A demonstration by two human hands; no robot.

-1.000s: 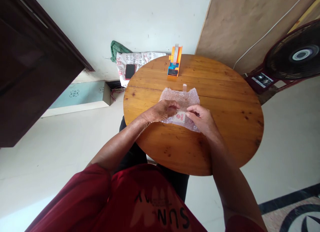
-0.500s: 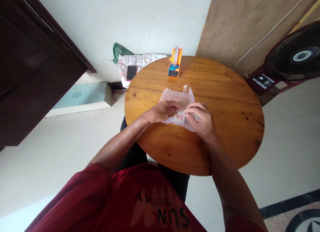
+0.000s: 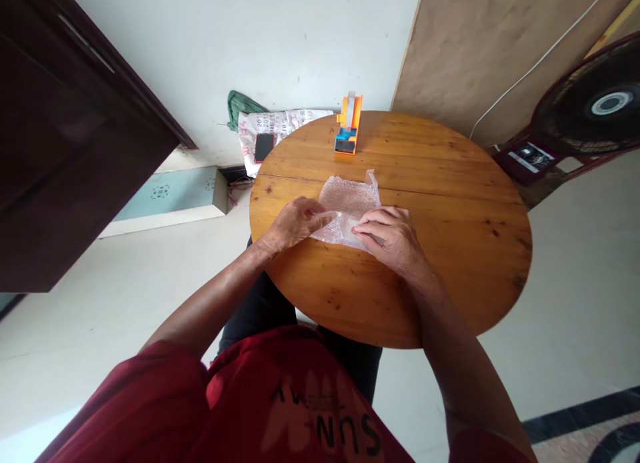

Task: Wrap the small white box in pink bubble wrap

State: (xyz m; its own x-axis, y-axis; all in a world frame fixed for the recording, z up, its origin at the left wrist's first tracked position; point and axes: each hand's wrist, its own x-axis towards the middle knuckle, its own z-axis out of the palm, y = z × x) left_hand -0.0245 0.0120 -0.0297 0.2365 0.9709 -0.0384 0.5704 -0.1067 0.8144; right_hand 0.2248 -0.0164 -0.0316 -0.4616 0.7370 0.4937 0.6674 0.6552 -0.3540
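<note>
A sheet of clear bubble wrap [image 3: 350,195] lies on the round wooden table [image 3: 450,250], its near part folded up between my hands. My left hand [image 3: 299,223] pinches the left edge of the wrap between thumb and fingers. At the right side, my right hand [image 3: 389,235] presses its fingers together on the wrap, over something pale that is mostly hidden. A short strip of clear tape [image 3: 371,176] sticks up at the far edge of the wrap.
An orange and blue tape dispenser [image 3: 349,126] stands near the table's far edge. Beyond the left rim, a phone [image 3: 263,147] rests on printed white plastic [image 3: 290,118] beside a green bag [image 3: 243,106]. A dark round fan [image 3: 595,103] is at the right.
My left hand has moved left, drawing out the left edge of the wrap. My right hand has shifted slightly left, and the red print on the item inside no longer shows.
</note>
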